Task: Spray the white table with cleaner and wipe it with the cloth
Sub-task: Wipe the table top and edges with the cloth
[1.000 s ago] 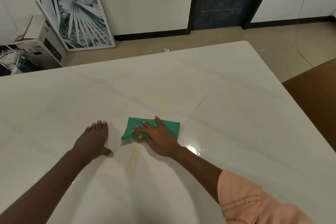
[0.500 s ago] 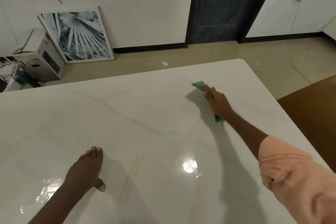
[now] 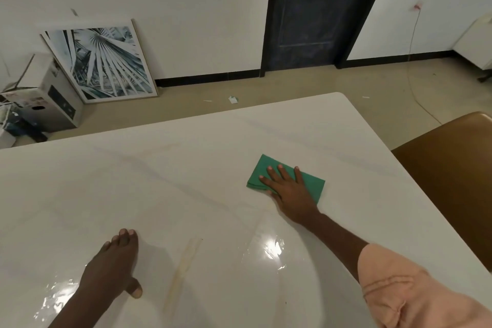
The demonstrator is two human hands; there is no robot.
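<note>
The white marble-look table (image 3: 159, 181) fills most of the view. A folded green cloth (image 3: 314, 184) lies flat on it, right of centre. My right hand (image 3: 290, 192) presses down on the cloth with fingers spread, palm covering its near half. My left hand (image 3: 111, 266) rests flat on the tabletop near the front left, fingers together, holding nothing. Wet shiny patches show near the front edge, and a pale yellowish streak (image 3: 183, 263) runs between my arms. No spray bottle is in view.
A brown chair back (image 3: 452, 168) stands close to the table's right edge. On the floor beyond the far edge lean a framed palm-leaf picture (image 3: 101, 61) and a cardboard box (image 3: 45, 96). A dark door (image 3: 316, 10) is behind.
My right hand first swept the cloth from the middle out toward the far right corner, then drew it back toward me and left. The left hand stayed planted on the table.
</note>
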